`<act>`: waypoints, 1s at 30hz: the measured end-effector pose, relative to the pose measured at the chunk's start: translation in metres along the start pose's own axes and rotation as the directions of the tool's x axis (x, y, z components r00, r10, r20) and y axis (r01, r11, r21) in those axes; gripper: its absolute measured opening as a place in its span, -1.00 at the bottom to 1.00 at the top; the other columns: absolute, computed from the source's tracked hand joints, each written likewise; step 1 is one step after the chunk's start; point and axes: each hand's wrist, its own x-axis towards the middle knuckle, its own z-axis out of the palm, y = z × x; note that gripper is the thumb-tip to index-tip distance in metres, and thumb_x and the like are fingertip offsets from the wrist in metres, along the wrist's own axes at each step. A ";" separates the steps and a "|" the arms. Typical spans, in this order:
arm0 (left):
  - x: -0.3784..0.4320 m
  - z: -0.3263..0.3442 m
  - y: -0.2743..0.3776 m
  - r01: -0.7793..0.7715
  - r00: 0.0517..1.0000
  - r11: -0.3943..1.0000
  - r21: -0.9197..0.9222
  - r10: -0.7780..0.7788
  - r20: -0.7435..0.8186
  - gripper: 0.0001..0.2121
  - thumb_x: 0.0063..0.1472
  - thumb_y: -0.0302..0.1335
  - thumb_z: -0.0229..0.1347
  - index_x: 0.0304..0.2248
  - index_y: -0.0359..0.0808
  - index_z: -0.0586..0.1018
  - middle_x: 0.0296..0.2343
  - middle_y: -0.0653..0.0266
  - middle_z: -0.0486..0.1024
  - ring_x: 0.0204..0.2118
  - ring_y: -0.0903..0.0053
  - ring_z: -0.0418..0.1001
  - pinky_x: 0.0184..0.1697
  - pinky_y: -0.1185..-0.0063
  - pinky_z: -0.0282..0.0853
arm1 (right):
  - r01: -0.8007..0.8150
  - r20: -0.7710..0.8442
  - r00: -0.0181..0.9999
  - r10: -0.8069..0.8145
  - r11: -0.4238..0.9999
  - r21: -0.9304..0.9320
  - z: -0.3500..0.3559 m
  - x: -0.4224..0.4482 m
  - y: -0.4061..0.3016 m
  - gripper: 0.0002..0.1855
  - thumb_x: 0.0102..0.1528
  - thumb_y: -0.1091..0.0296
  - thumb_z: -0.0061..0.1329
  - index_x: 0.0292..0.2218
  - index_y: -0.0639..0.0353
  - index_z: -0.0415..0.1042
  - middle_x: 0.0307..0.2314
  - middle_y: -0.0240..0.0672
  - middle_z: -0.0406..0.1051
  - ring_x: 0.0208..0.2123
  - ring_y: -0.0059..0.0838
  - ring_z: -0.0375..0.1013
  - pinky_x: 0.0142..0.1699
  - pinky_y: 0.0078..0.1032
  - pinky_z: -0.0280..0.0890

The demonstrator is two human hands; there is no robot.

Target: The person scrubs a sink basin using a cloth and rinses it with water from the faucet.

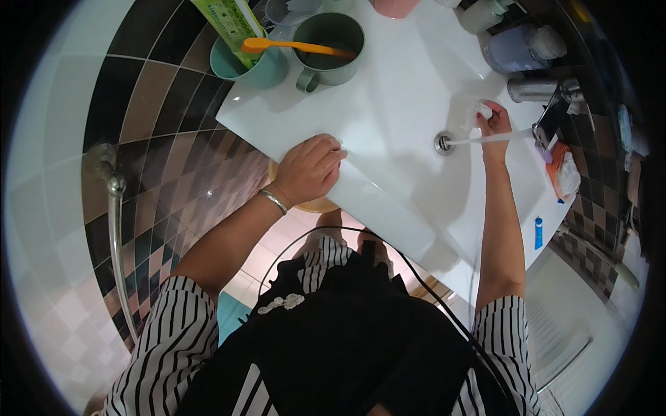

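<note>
My right hand (498, 130) is inside the white sink (395, 135), its fingers closed around a small white wad (485, 111) whose material I cannot make out. A stream of water (502, 137) runs from the faucet (543, 125) across my right wrist area towards the metal drain (444, 143). At the sink's near left rim rests my left hand (312, 169), fingers bent and wet or foamy at the tips. Its palm side is hidden, so whether it holds anything does not show. A silver bangle (273, 202) circles the left wrist.
An orange toothbrush (312, 48) lies across a green mug (335, 76) and a teal cup (265, 73) holding a green tube (226, 23). Bottles, including a purple-grey jar (512, 49), line the back right. An orange packet (559, 166) and small blue tube (538, 233) lie right. A black cable (421, 278) hangs before me.
</note>
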 end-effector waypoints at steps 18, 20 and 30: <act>0.003 0.004 -0.004 0.010 0.997 0.999 0.040 -0.007 -0.073 -0.77 -0.04 -0.47 -0.02 -0.32 -0.29 0.39 -0.25 0.17 0.35 -0.15 0.22 0.30 -0.03 0.31 0.13 | -0.299 0.746 0.662 0.072 0.938 0.175 0.126 -0.114 -0.080 -0.78 0.01 0.67 -0.08 -0.26 0.24 0.39 -0.27 -0.35 0.30 -0.23 -0.58 0.31 -0.09 -0.61 0.24; 0.001 0.004 -0.004 0.033 0.998 0.998 0.050 -0.029 -0.064 -0.77 -0.03 -0.45 0.00 -0.31 -0.25 0.41 -0.26 0.23 0.35 -0.14 0.29 0.31 -0.01 0.33 0.13 | -0.320 0.749 0.661 0.040 0.918 0.233 0.079 -0.133 -0.053 -0.86 0.00 0.60 -0.06 -0.34 0.23 0.40 -0.38 -0.37 0.36 -0.26 -0.49 0.37 -0.11 -0.56 0.26; 0.008 0.004 0.001 0.043 0.995 0.991 0.129 -0.055 0.087 -0.75 -0.06 -0.46 0.02 -0.30 -0.26 0.42 -0.25 0.23 0.37 -0.13 0.28 0.30 -0.01 0.33 0.11 | -0.095 0.670 0.740 -0.060 0.977 0.192 0.077 -0.143 -0.094 -0.75 -0.14 0.81 -0.17 -0.43 0.22 0.32 -0.34 -0.30 0.33 -0.21 -0.39 0.32 -0.16 -0.54 0.22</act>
